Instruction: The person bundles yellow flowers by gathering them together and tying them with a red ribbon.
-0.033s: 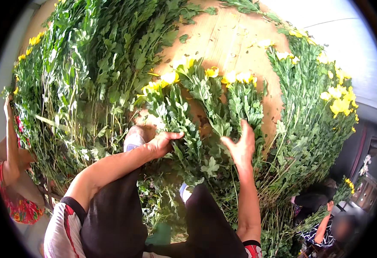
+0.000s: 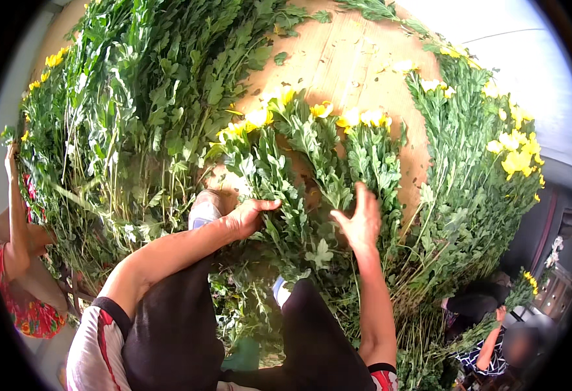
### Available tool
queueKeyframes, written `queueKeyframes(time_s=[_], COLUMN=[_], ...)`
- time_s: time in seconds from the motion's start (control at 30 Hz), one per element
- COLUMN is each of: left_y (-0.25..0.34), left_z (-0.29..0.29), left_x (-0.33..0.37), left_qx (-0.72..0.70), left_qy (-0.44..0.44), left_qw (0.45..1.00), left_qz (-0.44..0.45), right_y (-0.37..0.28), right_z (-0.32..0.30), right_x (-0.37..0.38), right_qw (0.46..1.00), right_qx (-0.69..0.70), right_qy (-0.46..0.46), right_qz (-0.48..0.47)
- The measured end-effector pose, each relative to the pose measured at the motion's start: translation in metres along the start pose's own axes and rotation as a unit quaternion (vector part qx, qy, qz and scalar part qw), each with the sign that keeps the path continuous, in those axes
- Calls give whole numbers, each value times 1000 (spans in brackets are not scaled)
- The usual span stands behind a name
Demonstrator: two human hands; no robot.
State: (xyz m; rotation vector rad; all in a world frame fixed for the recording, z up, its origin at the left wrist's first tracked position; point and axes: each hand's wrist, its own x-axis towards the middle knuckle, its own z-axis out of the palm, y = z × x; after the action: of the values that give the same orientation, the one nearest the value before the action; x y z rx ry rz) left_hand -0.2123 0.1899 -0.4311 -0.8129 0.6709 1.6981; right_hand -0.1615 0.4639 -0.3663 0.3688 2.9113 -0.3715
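Yellow chrysanthemums with long leafy green stems lie in front of me in several small bunches, flower heads pointing away. My left hand grips the stems of the left bunch, its thumb on top and its other fingers hidden under the leaves. Over the right bunch my right hand hovers with thumb and fingers spread, slightly blurred, holding nothing. The lower stems run down between my knees.
A tall heap of leafy stems fills the left side. Another row of yellow chrysanthemums lies along the right, on a pale wooden board. One person is at the far left, another at the lower right holding flowers.
My right hand has shifted slightly left, toward the middle stem. My left hand stays on its bunch, almost unmoved.
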Motion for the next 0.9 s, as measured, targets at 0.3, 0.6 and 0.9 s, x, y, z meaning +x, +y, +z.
queueKeyframes(time_s=[0.3, 0.6, 0.9], left_y=[9, 8, 6], left_z=[16, 22, 20], left_x=[-9, 6, 9], left_qx=[-17, -43, -38], left_qy=[-22, -9, -23], left_qw=[999, 999, 999], left_qz=[28, 28, 13], right_y=[45, -43, -49], right_z=[-22, 50, 53], right_x=[-26, -94, -101], right_qw=[894, 966, 975], right_qx=[396, 257, 205], right_qy=[-16, 6, -42], right_qz=[209, -42, -73])
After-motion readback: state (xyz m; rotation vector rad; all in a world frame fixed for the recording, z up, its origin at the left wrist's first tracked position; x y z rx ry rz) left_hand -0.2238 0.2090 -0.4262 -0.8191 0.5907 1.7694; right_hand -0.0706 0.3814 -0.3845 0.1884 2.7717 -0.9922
